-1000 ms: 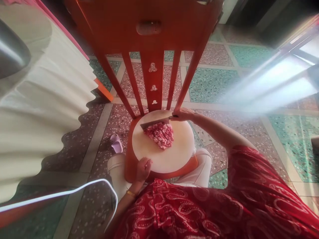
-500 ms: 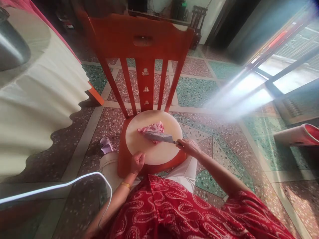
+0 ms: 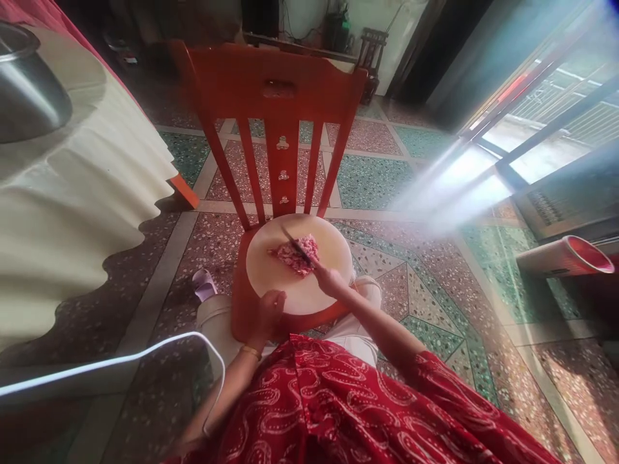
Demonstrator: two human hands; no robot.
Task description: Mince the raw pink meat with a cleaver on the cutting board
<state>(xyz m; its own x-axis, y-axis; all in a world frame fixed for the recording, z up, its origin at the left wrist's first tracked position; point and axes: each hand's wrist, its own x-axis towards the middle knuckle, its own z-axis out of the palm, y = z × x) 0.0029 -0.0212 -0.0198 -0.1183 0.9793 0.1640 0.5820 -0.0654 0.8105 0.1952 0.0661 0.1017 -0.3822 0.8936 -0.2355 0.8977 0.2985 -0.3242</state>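
Note:
My right hand [image 3: 331, 282] is closed round the handle of a knife [image 3: 293, 241]. Its blade is seen nearly edge-on, slanting up and left across a mound of minced meat [image 3: 293, 259]. The pink meat lies mid-board on a round, pale cutting board [image 3: 261, 274], which rests on the seat of a reddish wooden chair [image 3: 240, 316]. At the board's near left rim, my left hand [image 3: 271, 309] has its fingers curled against the edge; the undersides of those fingers are hidden.
Behind the board rises the chair's slatted back [image 3: 280, 84]. On the left, a table with a cream cloth [image 3: 82, 212] bears a metal pot [image 3: 33, 90]. A white cable [image 3: 145, 351] crosses at lower left. A bin [image 3: 563, 258] lies tipped on the right; a lilac slipper [image 3: 205, 285] shows at left.
The knife has swung from lying nearly sideways across the meat to pointing away and left. My right hand has moved left, over the board. The meat looks more compact.

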